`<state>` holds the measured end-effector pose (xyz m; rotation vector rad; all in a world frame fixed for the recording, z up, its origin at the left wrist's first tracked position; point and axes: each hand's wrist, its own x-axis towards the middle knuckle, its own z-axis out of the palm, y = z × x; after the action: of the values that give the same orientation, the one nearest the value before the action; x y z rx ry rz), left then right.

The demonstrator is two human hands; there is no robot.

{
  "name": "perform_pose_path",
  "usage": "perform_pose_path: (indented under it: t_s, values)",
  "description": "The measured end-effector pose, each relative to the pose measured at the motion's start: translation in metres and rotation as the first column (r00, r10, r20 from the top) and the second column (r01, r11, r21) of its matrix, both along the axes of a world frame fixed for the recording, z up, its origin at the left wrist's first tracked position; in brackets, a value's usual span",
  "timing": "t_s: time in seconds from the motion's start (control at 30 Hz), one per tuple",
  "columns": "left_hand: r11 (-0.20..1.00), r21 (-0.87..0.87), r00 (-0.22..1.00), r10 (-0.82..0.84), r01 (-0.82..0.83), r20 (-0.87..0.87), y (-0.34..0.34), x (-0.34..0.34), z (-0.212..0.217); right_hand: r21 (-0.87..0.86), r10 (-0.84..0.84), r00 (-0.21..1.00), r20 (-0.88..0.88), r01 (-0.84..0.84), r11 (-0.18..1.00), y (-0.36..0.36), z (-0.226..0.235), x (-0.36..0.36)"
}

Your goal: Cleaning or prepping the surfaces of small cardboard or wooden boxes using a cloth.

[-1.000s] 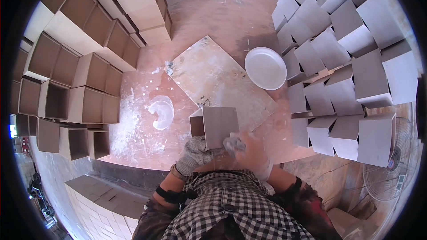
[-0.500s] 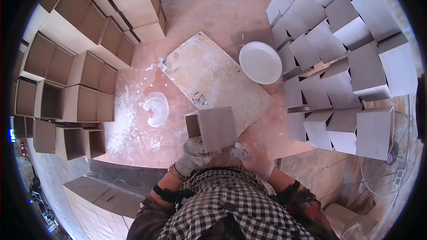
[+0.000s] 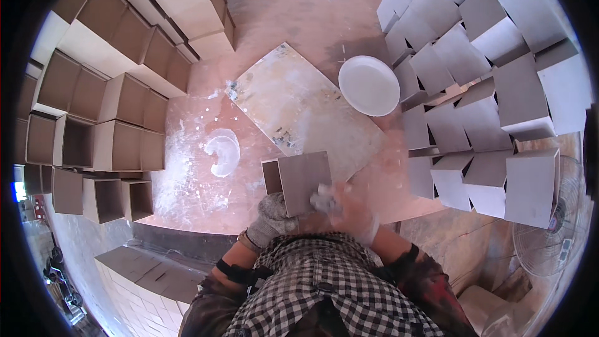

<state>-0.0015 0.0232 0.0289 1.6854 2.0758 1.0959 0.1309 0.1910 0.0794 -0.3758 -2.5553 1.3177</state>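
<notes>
A brown open-ended box (image 3: 304,175) stands tilted in front of my body, its dark opening facing left. My left hand (image 3: 271,219), in a grey knit glove, is closed on the box's near left side. Against the box's right face, my right hand (image 3: 353,212) presses a crumpled greyish-white wad (image 3: 322,200), perhaps a cloth or sponge. Motion smears the right hand, and its fingers show only in part. Under and beyond the box lies a stained, pale board (image 3: 293,97).
A white round basin (image 3: 369,86) sits beyond the board's right corner. Stacked brown boxes (image 3: 128,97) rise on the left, and greyish boxes (image 3: 480,112) on the right. A fan (image 3: 549,231) stands at the lower right. White smears (image 3: 223,153) mark the reddish floor.
My right hand has moved left and up with the wad, from beside the box onto its face. The left hand keeps its hold. The whole view has shifted slightly.
</notes>
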Motion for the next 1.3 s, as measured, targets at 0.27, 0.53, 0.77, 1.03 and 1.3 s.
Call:
perform_pose_path:
  t_s: [0.27, 0.53, 0.77, 1.03, 1.3]
  values:
    - [0.979, 0.19, 0.997, -0.068, 0.075, -0.041, 0.014, -0.003, 0.008, 0.428, -0.285, 0.951, 0.121, 0.209, 0.879, 0.03, 0.018, -0.069]
    - [0.99, 0.138, 0.971, -0.055, 0.023, 0.231, 0.01, 0.004, 0.015, 0.131, 0.072, 0.996, -0.048, -0.065, 0.989, -0.013, 0.023, -0.017]
    - [0.991, 0.12, 0.992, -0.071, 0.058, 0.107, 0.011, 0.0, -0.002, 0.021, -0.254, 0.967, 0.029, 0.254, 0.967, 0.039, 0.011, -0.106]
    - [1.0, -0.007, 0.975, 0.016, -0.015, 0.22, 0.01, 0.004, 0.015, 0.252, 0.114, 0.992, -0.051, -0.098, 0.963, -0.011, 0.021, -0.027]
    - [0.994, 0.088, 0.994, -0.079, 0.072, 0.08, 0.01, 0.003, -0.016, 0.366, 0.013, 0.993, -0.115, 0.03, 0.93, 0.0, 0.028, -0.093]
